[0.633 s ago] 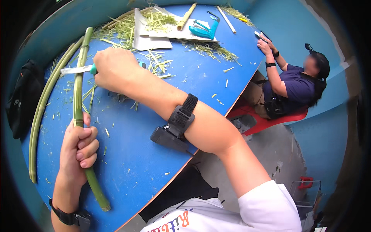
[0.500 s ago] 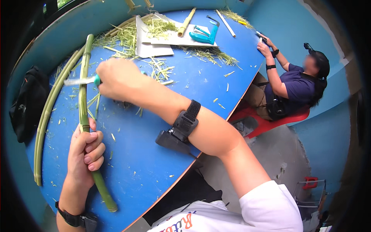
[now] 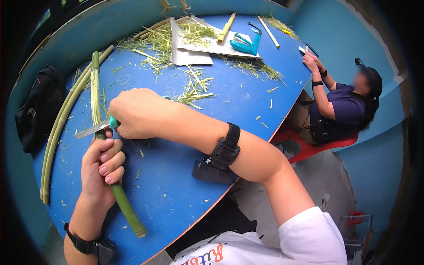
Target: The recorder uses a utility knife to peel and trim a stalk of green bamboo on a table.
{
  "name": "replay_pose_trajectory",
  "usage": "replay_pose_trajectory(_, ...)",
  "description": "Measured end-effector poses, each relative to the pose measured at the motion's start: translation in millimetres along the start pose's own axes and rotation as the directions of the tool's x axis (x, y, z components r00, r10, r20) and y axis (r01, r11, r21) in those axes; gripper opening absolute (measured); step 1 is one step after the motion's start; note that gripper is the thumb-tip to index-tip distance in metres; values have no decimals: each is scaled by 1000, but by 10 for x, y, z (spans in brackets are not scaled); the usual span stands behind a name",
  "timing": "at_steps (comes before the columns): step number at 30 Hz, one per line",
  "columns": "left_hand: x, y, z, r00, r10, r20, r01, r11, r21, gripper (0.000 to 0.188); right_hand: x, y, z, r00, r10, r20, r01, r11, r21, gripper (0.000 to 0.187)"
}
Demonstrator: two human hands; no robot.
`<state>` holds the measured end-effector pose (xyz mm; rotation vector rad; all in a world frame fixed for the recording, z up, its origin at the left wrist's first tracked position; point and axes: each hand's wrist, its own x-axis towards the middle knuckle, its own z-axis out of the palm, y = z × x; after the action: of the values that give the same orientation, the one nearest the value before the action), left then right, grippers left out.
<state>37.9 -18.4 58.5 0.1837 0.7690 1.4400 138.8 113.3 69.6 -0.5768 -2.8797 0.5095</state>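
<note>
My left hand [image 3: 104,165] is closed round a green bamboo stalk [image 3: 126,207], which slants up and away over the blue table. Above the hand, the stalk's upper part is paler, with its green skin scraped off in strips. My right hand [image 3: 134,114] is closed on the teal handle of a knife [image 3: 92,129]. The blade lies across the stalk just above my left fingers, its tip pointing left. Most of the handle is hidden inside the right fist.
Two long bamboo stalks [image 3: 57,128] lie at the left beside a black bag [image 3: 37,110]. Green shavings [image 3: 154,48], white sheets [image 3: 194,57], a teal hand tool [image 3: 247,44] and a cut bamboo piece [image 3: 226,28] are at the back. A co-worker [image 3: 344,106] sits at the right.
My right hand has drawn the knife down the stalk toward my left hand. The view has shifted slightly; my left hand keeps its grip.
</note>
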Motion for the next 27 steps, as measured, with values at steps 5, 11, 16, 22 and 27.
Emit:
replay_pose_trajectory(5,-34,-9,67,1000,-13,-10,14,993,113,9,42,120,27,993,49,-112,-49,999,8,14)
replay_pose_trajectory(11,-33,-4,97,999,-28,40,13,938,348,10,90,241,-37,955,155,-254,-161,987,0,14)
replay_pose_trajectory(16,-63,-15,142,995,-75,63,44,917,396,11,133,387,-21,902,188,-389,-207,978,-7,14)
replay_pose_trajectory(22,-33,-2,74,998,-48,48,30,945,325,9,154,345,20,927,166,-335,-174,985,7,16)
replay_pose_trajectory(27,0,13,31,1000,-5,2,5,995,96,7,74,118,15,995,20,-93,-21,1000,-13,16)
